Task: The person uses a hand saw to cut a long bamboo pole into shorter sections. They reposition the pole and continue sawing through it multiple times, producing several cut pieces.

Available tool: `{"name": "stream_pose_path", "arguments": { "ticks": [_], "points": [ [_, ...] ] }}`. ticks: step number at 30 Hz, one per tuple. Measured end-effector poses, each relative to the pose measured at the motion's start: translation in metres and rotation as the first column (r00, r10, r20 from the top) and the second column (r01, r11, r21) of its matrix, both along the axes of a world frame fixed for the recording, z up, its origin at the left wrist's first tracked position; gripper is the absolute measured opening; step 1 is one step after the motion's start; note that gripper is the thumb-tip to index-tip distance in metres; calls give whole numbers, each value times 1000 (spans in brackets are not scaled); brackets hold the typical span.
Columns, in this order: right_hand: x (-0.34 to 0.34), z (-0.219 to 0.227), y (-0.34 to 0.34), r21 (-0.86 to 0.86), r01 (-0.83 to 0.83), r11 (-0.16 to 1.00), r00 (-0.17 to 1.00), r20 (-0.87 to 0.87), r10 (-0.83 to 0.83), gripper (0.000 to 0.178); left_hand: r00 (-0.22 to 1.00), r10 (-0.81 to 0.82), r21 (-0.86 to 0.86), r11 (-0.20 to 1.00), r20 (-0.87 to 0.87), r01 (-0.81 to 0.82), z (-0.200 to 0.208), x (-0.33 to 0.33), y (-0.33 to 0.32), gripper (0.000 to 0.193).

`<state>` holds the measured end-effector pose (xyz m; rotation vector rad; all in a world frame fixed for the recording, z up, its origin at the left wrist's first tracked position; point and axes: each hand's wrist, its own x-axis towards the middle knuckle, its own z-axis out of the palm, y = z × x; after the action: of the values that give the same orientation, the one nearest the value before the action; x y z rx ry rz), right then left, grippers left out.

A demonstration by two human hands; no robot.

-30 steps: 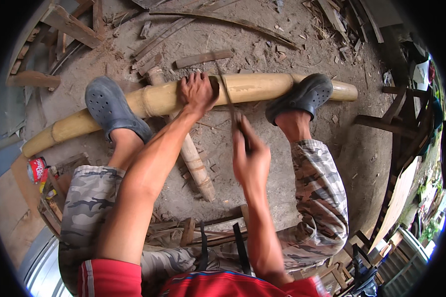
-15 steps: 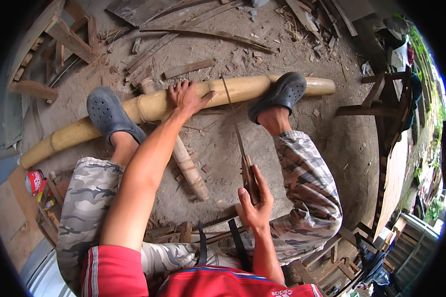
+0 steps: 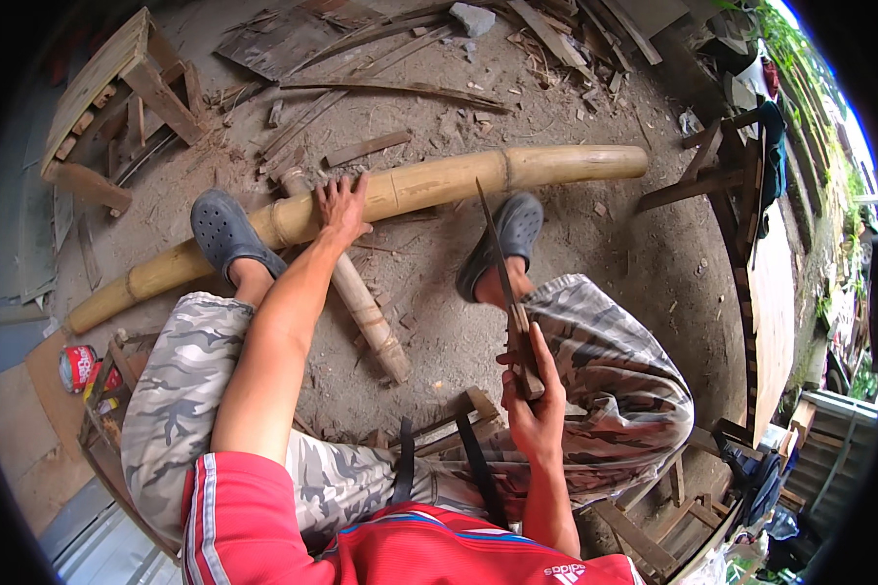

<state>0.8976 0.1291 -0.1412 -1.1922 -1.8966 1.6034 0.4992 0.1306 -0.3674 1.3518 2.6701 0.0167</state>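
A long yellow bamboo pole [image 3: 439, 183] lies across the ground ahead of me, resting over a second, thinner bamboo piece [image 3: 366, 314]. A thin dark line crosses the pole right of my left hand [image 3: 341, 210]. That hand lies on top of the pole, fingers spread over it and thumb at the near side. My right hand [image 3: 538, 400] is closed round the wooden handle of a handsaw [image 3: 505, 263]. The blade points away from me, its tip appearing over the pole's near side. My left shoe [image 3: 226, 229] presses against the pole; my right shoe [image 3: 507, 239] is apart from it.
A wooden stool-like frame [image 3: 127, 107] stands at the far left. Wood scraps and planks [image 3: 361, 146] litter the ground beyond the pole. On the right is a wooden bench [image 3: 717, 180]. A red can [image 3: 78, 369] stands at the left, near my knee.
My right foot has come off the pole and moved nearer to me. The handsaw has shifted right with my right hand. My left hand sits slightly farther left, its thumb lower.
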Motion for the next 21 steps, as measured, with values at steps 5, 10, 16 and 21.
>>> {"name": "stream_pose_path", "arguments": {
  "ticks": [5, 10, 16, 21],
  "points": [
    [-9, 6, 1, -3, -22, 1000, 997, -73, 22, 67, 1000, -19, -17, 1000, 24, 19, -1, -4, -9, 114],
    [-20, 0, 1, 7, -19, 1000, 992, -123, 19, 66, 999, -21, -69, 997, 36, 24, 5, -11, -2, 118],
    [-19, -5, 0, 34, -5, 999, 992, -129, 9, 64, 1000, 17, 34, 999, -17, -17, 0, 1, -9, 116],
    [-44, -21, 20, 224, -48, 973, 998, -16, 53, 51, 985, 143, 316, 943, -92, -107, -23, 17, -54, 109]
  ]
}}
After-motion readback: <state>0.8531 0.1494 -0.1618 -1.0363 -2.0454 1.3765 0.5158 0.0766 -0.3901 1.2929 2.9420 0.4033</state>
